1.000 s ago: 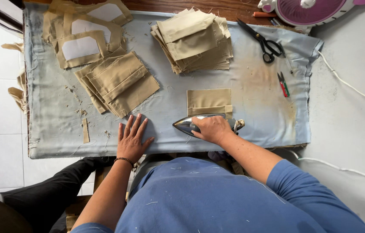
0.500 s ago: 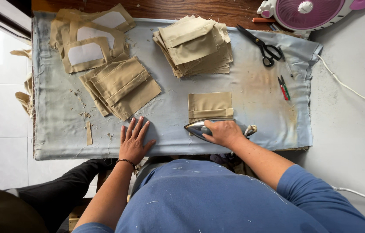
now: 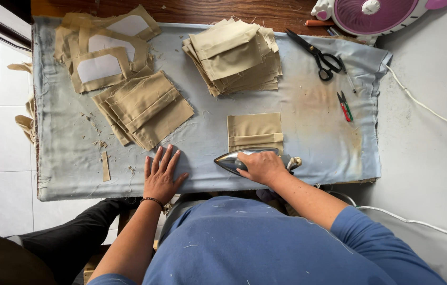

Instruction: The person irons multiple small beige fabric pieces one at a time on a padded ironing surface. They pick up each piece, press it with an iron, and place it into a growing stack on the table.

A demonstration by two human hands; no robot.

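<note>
Grey-blue padded board (image 3: 75, 158) is crowded up top: tan piece stacks (image 3: 234, 55), (image 3: 144, 108), scissors (image 3: 316, 55). One folded tan piece (image 3: 255, 132) lies mid-board, looks pressed; the stacks probably remain. Right hand (image 3: 263, 168) clenched on the iron (image 3: 234, 160) just below it, near the front edge. Left hand (image 3: 161, 177) flat, fingers spread, holding nothing. Free room: lower-left and right.

pink fan (image 3: 379, 11) cut off by the top edge, iron (image 3: 236, 160) handle hidden under the right hand (image 3: 262, 167), white cord (image 3: 429, 108) running off the right edge
</note>
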